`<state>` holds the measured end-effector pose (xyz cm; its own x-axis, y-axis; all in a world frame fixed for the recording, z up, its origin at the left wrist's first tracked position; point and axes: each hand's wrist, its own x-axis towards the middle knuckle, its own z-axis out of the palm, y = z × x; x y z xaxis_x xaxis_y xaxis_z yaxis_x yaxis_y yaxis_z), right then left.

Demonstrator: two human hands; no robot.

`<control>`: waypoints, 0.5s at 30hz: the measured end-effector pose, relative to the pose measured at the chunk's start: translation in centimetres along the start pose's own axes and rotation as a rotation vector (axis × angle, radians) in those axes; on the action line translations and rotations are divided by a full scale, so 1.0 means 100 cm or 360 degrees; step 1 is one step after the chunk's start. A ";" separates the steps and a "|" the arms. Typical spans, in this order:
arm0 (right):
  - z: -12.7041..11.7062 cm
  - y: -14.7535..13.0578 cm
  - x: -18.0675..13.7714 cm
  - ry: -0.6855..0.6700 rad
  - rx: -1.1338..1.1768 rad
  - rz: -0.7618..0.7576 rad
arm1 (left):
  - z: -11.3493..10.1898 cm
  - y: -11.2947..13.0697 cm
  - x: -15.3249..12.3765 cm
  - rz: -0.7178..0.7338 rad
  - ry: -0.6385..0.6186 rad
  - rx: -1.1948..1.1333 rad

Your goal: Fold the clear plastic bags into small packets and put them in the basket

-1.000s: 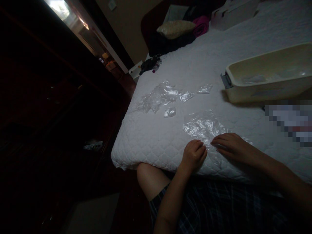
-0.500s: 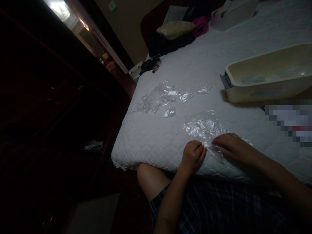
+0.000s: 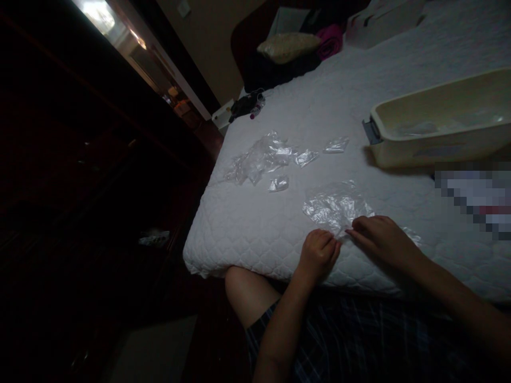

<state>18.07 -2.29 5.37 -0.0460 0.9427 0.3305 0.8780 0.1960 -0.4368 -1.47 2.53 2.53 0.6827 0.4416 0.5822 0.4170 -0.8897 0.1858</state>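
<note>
A clear plastic bag (image 3: 334, 205) lies flat on the white quilted mattress (image 3: 279, 229) near its front edge. My left hand (image 3: 318, 252) rests at the bag's near corner with its fingers curled in, pinching the plastic edge. My right hand (image 3: 382, 238) lies on the bag's near side, fingers pressed together on the plastic. Further back sits a heap of crumpled clear bags (image 3: 259, 158) with small folded pieces (image 3: 278, 183) beside it.
A cream plastic tub (image 3: 435, 125) stands at the right. Another small piece of plastic (image 3: 336, 144) lies near it. Cushions and dark clothes (image 3: 287, 53) pile up at the far end. The floor to the left is dark. My knee (image 3: 247, 292) pokes out below the mattress edge.
My hands shifted a little along the bag's near edge; the plastic under my right hand looks drawn in and smaller. Nothing else moved.
</note>
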 end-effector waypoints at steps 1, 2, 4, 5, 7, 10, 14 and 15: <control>0.000 -0.001 0.000 0.0023 -0.0014 0.0012 | 0.000 0.000 0.000 0.0008 -0.0008 0.0002; 0.000 -0.002 0.000 0.0041 -0.0035 0.0014 | 0.001 -0.001 -0.001 0.0017 -0.0007 0.0003; 0.001 -0.004 0.000 0.0060 -0.0087 -0.0012 | 0.002 -0.001 -0.001 0.0032 0.0014 0.0001; 0.002 -0.004 0.000 0.0065 -0.0114 -0.0032 | 0.002 -0.001 -0.001 0.0035 0.0024 0.0000; 0.004 -0.004 -0.001 0.0074 -0.0151 -0.0078 | 0.003 -0.001 -0.002 0.0023 0.0020 0.0006; 0.006 -0.005 -0.001 0.0087 -0.0162 -0.0152 | 0.002 -0.001 -0.001 0.0001 0.0002 0.0006; 0.007 -0.005 -0.002 0.0145 -0.0185 -0.0290 | 0.001 0.000 0.000 0.0007 0.0051 -0.0032; 0.008 -0.004 -0.002 0.0159 -0.0202 -0.0333 | 0.001 0.000 0.000 0.0009 0.0055 -0.0030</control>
<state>17.34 -2.38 4.78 -0.1912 0.8527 0.4861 0.9073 0.3425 -0.2439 -1.40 2.50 2.50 0.6637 0.4323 0.6104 0.4016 -0.8944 0.1968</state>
